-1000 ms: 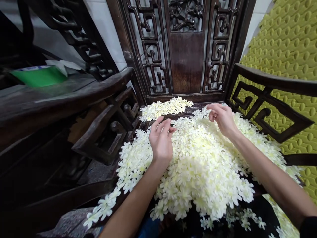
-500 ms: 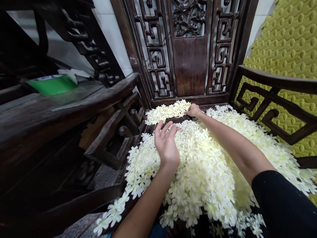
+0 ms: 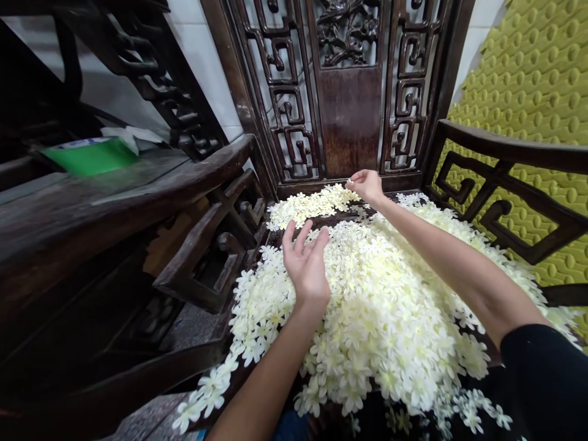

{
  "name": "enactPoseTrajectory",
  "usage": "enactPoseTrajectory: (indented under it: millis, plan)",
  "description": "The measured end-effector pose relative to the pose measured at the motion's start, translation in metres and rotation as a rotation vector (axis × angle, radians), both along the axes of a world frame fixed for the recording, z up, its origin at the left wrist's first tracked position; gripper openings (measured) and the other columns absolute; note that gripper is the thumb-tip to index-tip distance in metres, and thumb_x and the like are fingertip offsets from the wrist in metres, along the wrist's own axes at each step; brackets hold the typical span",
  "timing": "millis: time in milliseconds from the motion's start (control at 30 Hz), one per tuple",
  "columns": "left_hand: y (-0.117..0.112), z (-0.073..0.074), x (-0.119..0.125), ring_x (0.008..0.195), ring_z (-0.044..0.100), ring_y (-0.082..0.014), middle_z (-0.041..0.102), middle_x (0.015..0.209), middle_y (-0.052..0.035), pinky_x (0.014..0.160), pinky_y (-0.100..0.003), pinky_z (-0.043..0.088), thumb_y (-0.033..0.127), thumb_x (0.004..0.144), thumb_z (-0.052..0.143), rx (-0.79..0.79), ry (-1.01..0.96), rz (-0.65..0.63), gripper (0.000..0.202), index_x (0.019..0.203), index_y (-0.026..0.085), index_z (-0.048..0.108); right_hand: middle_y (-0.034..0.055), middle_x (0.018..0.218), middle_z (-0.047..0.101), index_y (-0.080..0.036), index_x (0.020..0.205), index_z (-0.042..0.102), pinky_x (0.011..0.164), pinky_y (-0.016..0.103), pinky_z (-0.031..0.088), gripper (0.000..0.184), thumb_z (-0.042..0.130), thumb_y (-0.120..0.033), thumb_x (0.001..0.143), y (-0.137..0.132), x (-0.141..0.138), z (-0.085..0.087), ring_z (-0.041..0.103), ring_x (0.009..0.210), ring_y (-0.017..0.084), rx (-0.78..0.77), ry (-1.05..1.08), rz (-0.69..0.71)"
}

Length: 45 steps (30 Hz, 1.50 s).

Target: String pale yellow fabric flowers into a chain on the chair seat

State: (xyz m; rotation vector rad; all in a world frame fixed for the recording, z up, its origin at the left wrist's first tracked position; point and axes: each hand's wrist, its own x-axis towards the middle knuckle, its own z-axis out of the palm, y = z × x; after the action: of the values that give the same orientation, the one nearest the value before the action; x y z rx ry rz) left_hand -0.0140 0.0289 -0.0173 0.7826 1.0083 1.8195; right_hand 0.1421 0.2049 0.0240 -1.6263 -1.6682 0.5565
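A large heap of white and pale yellow artificial flowers [image 3: 376, 300] covers the seat of a dark carved wooden chair. Behind it, near the backrest, lies a smaller row of yellower flowers [image 3: 310, 207]. Over the left part of the heap, my left hand [image 3: 307, 266] is held palm up with its fingers apart and nothing visible in it. My right hand [image 3: 367, 185] is raised at the right end of the small row, thumb and fingertips pinched on a small pale flower that is mostly hidden.
The carved chair back [image 3: 351, 116] rises ahead, with an armrest on each side [image 3: 225, 168] [image 3: 514, 147]. A green container [image 3: 94, 156] with white paper stands on a dark wooden surface at left. Yellow embossed sheeting [image 3: 533, 79] hangs or leans at right.
My right hand has lifted slightly and shifted right, away from the small row. My left hand has stayed open in nearly the same spot. The view has shifted a little.
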Motion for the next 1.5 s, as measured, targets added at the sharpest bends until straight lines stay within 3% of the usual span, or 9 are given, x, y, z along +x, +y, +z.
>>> enactPoseTrajectory:
  millis: [67, 233, 400, 533, 667, 867, 1000, 1267, 1500]
  plan:
    - [-0.001, 0.001, 0.001, 0.124, 0.064, -0.0199, 0.059, 0.144, -0.0118, 0.093, -0.025, 0.055, 0.027, 0.073, 0.087, -0.011, -0.015, -0.022, 0.079, 0.14, 0.03, 0.045, 0.0166, 0.114, 0.073, -0.009, 0.118, 0.064, 0.086, 0.03, 0.059, 0.035, 0.066, -0.035, 0.095, -0.02, 0.014, 0.009, 0.07, 0.101, 0.02, 0.015, 0.122, 0.097]
    - [-0.008, 0.008, 0.005, 0.112, 0.069, -0.0196, 0.062, 0.141, -0.0114, 0.068, -0.02, 0.056, 0.031, 0.076, 0.085, 0.038, 0.067, -0.1, 0.085, 0.147, 0.033, 0.04, 0.0086, 0.097, 0.076, -0.014, 0.097, 0.073, 0.084, 0.031, 0.061, 0.027, 0.081, -0.034, 0.082, -0.104, 0.053, 0.018, 0.072, 0.08, 0.014, -0.05, 0.544, 0.423]
    - [-0.011, 0.011, 0.011, 0.127, 0.061, -0.0227, 0.064, 0.139, -0.0099, 0.101, -0.033, 0.054, 0.023, 0.071, 0.088, 0.231, 0.298, -0.339, 0.068, 0.133, 0.028, 0.061, 0.0025, 0.084, 0.076, -0.015, 0.089, 0.075, 0.077, 0.027, 0.061, 0.022, 0.088, -0.023, 0.074, -0.159, 0.064, 0.007, 0.073, 0.074, 0.012, -0.208, 0.886, 0.591]
    - [-0.016, 0.006, 0.015, 0.115, 0.067, -0.0207, 0.072, 0.125, -0.0067, 0.1, -0.034, 0.054, 0.016, 0.069, 0.088, 0.319, 0.414, -0.422, 0.053, 0.119, 0.027, 0.073, 0.0018, 0.08, 0.076, -0.014, 0.087, 0.077, 0.072, 0.024, 0.06, 0.014, 0.085, -0.02, 0.078, -0.166, 0.056, -0.01, 0.073, 0.072, 0.011, -0.24, 0.927, 0.717]
    - [-0.022, 0.004, 0.017, 0.099, 0.071, -0.02, 0.076, 0.108, -0.006, 0.092, -0.035, 0.059, 0.014, 0.071, 0.085, 0.422, 0.571, -0.298, 0.042, 0.11, 0.024, 0.077, 0.0028, 0.084, 0.077, -0.016, 0.089, 0.078, 0.072, 0.023, 0.06, 0.012, 0.082, -0.022, 0.08, -0.17, 0.052, -0.021, 0.073, 0.073, 0.011, -0.248, 0.957, 0.732]
    - [-0.025, 0.001, 0.018, 0.105, 0.071, -0.0237, 0.073, 0.116, -0.0075, 0.099, -0.042, 0.058, 0.013, 0.068, 0.087, 0.614, 0.874, -0.121, 0.07, 0.133, 0.027, 0.064, 0.0057, 0.087, 0.079, -0.018, 0.106, 0.075, 0.072, 0.029, 0.062, 0.034, 0.086, -0.028, 0.075, -0.174, 0.056, -0.024, 0.076, 0.077, 0.017, -0.246, 0.933, 0.665]
    - [-0.026, -0.002, 0.017, 0.114, 0.069, -0.0229, 0.07, 0.122, -0.0073, 0.103, -0.041, 0.057, 0.016, 0.073, 0.085, 0.59, 1.004, -0.142, 0.077, 0.142, 0.03, 0.054, 0.0092, 0.098, 0.081, -0.02, 0.124, 0.072, 0.08, 0.036, 0.063, 0.053, 0.087, -0.028, 0.074, -0.175, 0.058, -0.023, 0.078, 0.09, 0.022, -0.291, 0.816, 0.743]
    - [-0.017, -0.004, 0.016, 0.116, 0.069, -0.0271, 0.065, 0.129, -0.0098, 0.104, -0.047, 0.056, 0.027, 0.072, 0.087, 0.62, 0.973, -0.136, 0.082, 0.145, 0.029, 0.049, 0.0108, 0.108, 0.079, -0.02, 0.116, 0.076, 0.086, 0.035, 0.061, 0.035, 0.07, -0.042, 0.091, -0.182, 0.058, -0.017, 0.076, 0.095, 0.018, -0.265, 0.753, 0.767]
    - [-0.015, 0.0, 0.014, 0.108, 0.068, -0.0241, 0.072, 0.116, -0.0082, 0.093, -0.043, 0.059, 0.025, 0.066, 0.091, 0.635, 0.991, -0.149, 0.067, 0.128, 0.026, 0.067, 0.0072, 0.093, 0.081, -0.022, 0.105, 0.08, 0.076, 0.03, 0.061, 0.025, 0.07, -0.039, 0.091, -0.184, 0.051, -0.025, 0.076, 0.082, 0.015, -0.191, 0.794, 0.698]
